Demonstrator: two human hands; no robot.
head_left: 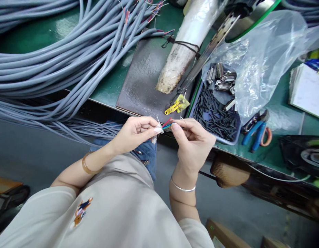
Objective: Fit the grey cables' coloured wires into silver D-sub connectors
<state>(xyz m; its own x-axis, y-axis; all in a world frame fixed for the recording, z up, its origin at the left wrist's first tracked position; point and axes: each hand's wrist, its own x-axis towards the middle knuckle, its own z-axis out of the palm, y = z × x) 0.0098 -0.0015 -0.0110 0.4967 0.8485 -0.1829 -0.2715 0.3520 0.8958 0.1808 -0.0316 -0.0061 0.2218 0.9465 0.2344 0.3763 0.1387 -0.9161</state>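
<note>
My left hand (138, 132) is closed in a pinch on the end of a cable, where thin coloured wires (166, 125) fan out, red, green-blue and white. White tape or wrap shows at its thumb tip. My right hand (191, 137) pinches the tip of a green-blue wire between thumb and forefinger. Both hands hover just in front of the bench edge, close together. Beyond them, a small yellow tool (173, 107) lies on the dark board (141, 79). Most of the cable in my left hand is hidden by the fingers.
Bundles of grey cables (58, 69) cover the left of the green bench. A wrapped white tube (180, 51) and a metal bar (200, 62) slant over the board. To the right are a bin (238, 132) of black sleeves and metal connectors, blue-handled pliers (257, 132) and a plastic bag (268, 51).
</note>
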